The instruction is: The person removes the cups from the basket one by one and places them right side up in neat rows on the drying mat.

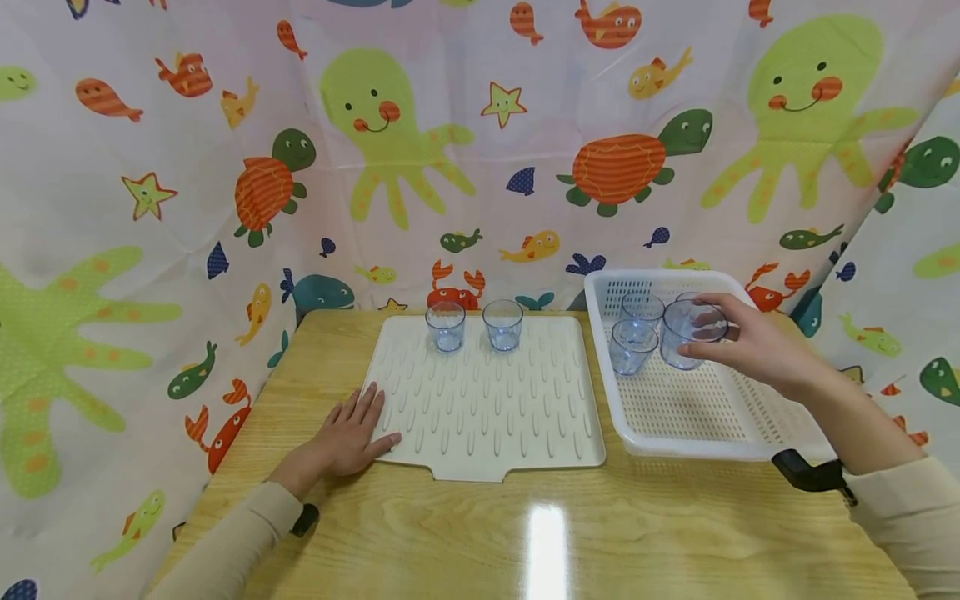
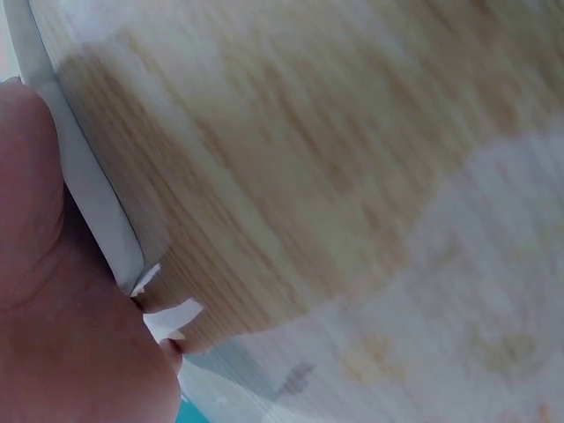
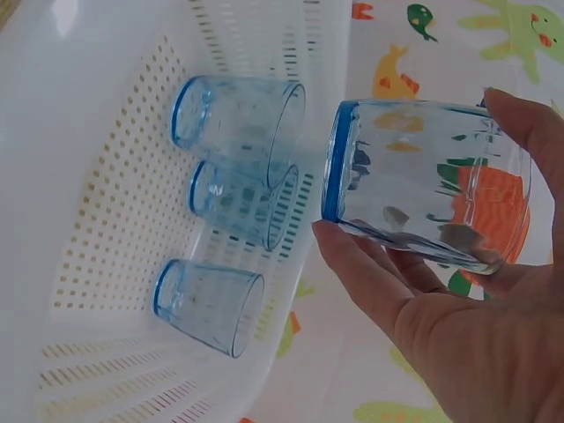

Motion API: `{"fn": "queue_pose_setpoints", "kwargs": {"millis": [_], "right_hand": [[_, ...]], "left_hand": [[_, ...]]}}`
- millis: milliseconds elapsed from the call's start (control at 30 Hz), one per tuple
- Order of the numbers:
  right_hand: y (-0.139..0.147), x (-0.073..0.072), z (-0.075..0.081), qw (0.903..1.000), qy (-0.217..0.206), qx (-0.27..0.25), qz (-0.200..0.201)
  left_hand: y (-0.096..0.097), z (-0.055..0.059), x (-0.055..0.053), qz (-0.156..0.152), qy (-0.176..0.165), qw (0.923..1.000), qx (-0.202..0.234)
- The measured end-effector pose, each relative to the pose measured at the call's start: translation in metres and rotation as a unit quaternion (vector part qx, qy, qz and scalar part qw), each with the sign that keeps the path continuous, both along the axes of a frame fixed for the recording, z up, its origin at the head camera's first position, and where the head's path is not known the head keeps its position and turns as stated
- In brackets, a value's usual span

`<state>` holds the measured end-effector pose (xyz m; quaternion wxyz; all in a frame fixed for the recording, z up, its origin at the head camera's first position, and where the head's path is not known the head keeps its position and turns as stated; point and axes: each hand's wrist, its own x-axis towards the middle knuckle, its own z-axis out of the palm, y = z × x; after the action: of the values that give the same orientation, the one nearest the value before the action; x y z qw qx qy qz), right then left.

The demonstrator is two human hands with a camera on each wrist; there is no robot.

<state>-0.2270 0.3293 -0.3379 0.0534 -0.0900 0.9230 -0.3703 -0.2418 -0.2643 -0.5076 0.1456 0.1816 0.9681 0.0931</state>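
My right hand (image 1: 761,348) grips a clear blue-tinted glass (image 3: 414,181), thumb on one side and fingers on the other. It holds the glass over the white perforated basket (image 1: 705,446). Inside the basket stand three similar glasses, among them a near one (image 1: 632,348) and one behind it (image 1: 642,308). On the left, my left hand (image 1: 351,435) lies with fingers extended across the left edge of a cream ridged drying tray (image 1: 480,417). Two glasses, a left one (image 1: 446,327) and a right one (image 1: 503,325), stand upright near the tray's far edge.
Tray and basket sit side by side on a wooden table (image 1: 420,533). A curtain printed with sea animals (image 1: 525,83) hangs behind the table and along both sides. Low walls ring the basket.
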Motion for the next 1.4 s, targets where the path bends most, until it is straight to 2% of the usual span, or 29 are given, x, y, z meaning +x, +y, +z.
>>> {"fn": "queue_pose_setpoints", "kwargs": {"millis": [400,1133,1400], "right_hand": [[-0.019,0.007,0.0,0.999,-0.002,-0.045,0.006],[-0.065,0.014,-0.004,0.9972,-0.008,-0.073,0.013],[-0.088,0.019,0.0,0.9955,-0.017,-0.093,0.009]], "left_hand": [[0.002,0.002,0.0,0.002,-0.004,1.0,0.004],[0.0,-0.003,-0.002,0.0,0.0,1.0,0.002],[-0.001,0.004,0.002,-0.001,-0.006,1.0,0.007]]}}
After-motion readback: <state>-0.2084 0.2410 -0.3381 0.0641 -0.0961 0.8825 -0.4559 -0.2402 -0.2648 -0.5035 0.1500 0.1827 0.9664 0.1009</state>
